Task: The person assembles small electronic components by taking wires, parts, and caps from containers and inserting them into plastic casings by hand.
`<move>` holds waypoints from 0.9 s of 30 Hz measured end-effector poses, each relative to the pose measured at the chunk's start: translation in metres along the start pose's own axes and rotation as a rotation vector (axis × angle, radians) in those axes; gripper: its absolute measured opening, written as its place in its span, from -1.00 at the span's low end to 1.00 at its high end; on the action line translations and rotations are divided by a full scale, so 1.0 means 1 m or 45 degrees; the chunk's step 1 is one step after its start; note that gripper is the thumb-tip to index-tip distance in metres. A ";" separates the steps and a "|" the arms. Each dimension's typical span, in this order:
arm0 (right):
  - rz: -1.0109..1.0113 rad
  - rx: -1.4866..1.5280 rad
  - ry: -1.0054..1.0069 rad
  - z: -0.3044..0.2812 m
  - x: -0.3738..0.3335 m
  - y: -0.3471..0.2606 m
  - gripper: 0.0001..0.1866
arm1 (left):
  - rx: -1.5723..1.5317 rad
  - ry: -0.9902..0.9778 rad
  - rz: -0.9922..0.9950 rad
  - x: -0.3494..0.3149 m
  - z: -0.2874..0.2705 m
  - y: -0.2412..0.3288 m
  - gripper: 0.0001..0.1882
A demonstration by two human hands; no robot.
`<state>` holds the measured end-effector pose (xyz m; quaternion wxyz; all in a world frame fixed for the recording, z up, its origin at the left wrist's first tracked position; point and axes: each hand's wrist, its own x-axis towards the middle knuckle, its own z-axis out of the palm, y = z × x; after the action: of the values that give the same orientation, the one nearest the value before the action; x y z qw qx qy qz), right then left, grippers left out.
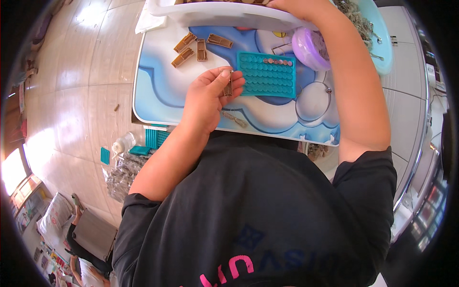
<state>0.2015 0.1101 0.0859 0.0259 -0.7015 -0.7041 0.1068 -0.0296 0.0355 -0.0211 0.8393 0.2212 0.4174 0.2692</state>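
My left hand [206,95] is closed on a small brown rectangular plastic piece [228,87], pinched upright between thumb and fingers beside a teal tray. That teal tray [267,86] has rows of round hollows, with several small shiny round parts [277,61] lying in its upper row. My right hand [297,7] reaches over the rim of a white bin [224,18] of brown pieces at the far edge. Its fingers are partly cut off by the picture's top. Several similar brown pieces [202,49] lie loose on the blue-and-white table [162,81], left of the tray.
At the right stand a purple bowl [306,48] and a light-blue basin [381,48] of metal parts. A wire ring [313,101] and a small bundle of thin wire [235,119] lie near the table's front edge. Teal trays and a plastic bag [125,174] sit lower left.
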 end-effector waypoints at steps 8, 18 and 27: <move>0.140 0.374 0.432 0.003 -0.022 -0.004 -0.79 | -0.053 -0.059 0.067 -0.024 0.002 0.003 -0.75; 0.291 1.489 0.249 0.064 -0.160 0.014 -0.78 | -0.017 -0.154 -0.041 -0.031 0.005 -0.004 -0.72; 0.521 0.679 0.626 0.150 -0.209 0.026 -0.75 | 0.025 -0.241 -0.113 -0.034 0.018 -0.008 -0.69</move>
<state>0.2021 -0.1153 -0.0417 0.3523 -0.8004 -0.4706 0.1174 -0.0298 0.0055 0.0040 0.8838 0.2353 0.3482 0.2056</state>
